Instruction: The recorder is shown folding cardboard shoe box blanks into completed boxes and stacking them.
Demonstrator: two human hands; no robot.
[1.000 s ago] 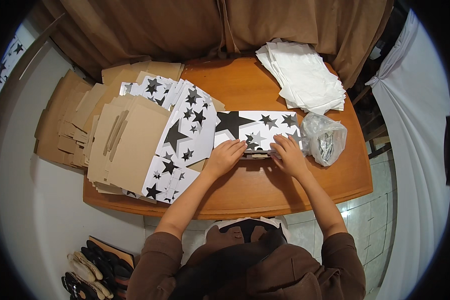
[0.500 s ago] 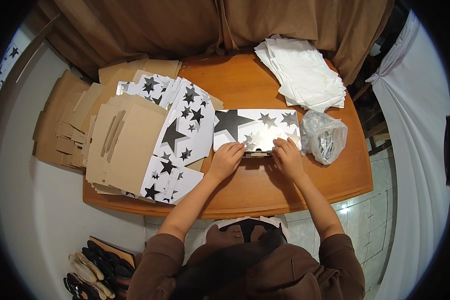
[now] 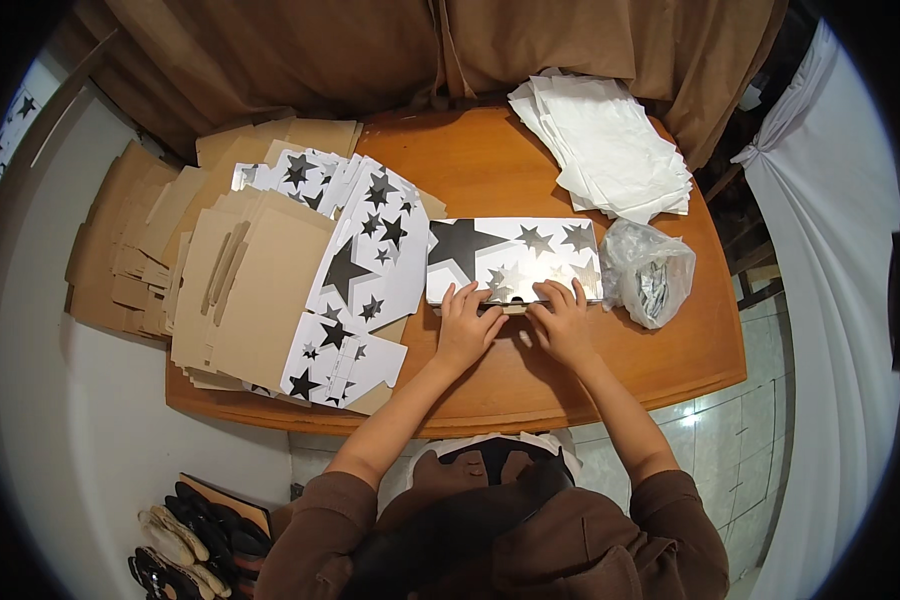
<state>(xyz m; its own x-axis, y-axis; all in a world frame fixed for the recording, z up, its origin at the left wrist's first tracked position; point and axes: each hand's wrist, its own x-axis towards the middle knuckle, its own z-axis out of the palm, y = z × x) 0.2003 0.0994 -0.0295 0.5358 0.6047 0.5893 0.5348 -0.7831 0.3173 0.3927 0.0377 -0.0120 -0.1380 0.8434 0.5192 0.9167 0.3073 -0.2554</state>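
A white cardboard box (image 3: pixel 530 245) with black and silver stars lies on the table in front of me, its lid down. My left hand (image 3: pixel 465 325) is at the box's front edge, fingertips bent over the lid and thumb low against the front side. To its right, my right hand (image 3: pixel 562 322) holds the same edge, with its fingers on the lid and its thumb at the front. Between the two thumbs a brown strip of the box's front shows, under a small dark notch. My palms hide part of the front side.
Flat cardboard boxes (image 3: pixel 260 280), brown and star-printed, are piled on the left of the wooden table (image 3: pixel 440 150). White paper sheets (image 3: pixel 610 150) lie stacked at the back right. A clear plastic bag (image 3: pixel 650 275) touches or nearly touches the box's right end. Shoes (image 3: pixel 195 540) stand lower left.
Both hands have shifted slightly along and over the box's front edge, the right one to the left. Their thumbs now point inward at the front side. The box has hardly moved.
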